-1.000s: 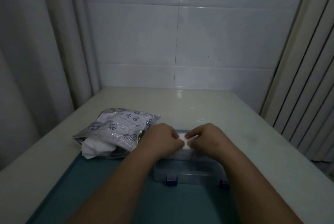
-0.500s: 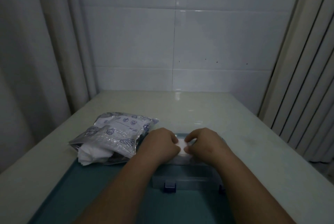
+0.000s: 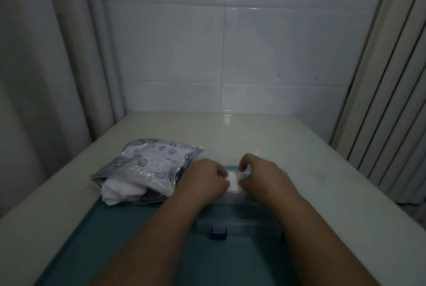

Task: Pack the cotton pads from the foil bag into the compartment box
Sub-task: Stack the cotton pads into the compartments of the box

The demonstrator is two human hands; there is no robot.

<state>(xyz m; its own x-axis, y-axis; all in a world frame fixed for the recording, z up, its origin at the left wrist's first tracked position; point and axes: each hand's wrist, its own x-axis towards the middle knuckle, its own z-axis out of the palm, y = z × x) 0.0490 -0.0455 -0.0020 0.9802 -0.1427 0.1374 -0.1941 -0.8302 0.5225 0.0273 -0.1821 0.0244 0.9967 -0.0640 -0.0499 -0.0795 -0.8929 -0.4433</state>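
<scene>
Left hand [image 3: 205,178] and right hand [image 3: 261,177] pinch one cotton pad [image 3: 235,183] over one compartment box [image 3: 239,223] — one foil bag [image 3: 152,168] just beside.

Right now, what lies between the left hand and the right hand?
A white cotton pad, pinched by the left hand and the right hand, over the clear compartment box; the head view shows it.

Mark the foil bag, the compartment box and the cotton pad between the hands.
foil bag [image 3: 159,165]: head view, on its printed top face.
compartment box [image 3: 249,224]: head view, on its clear front wall.
cotton pad [image 3: 235,182]: head view, on its exposed white face.
</scene>
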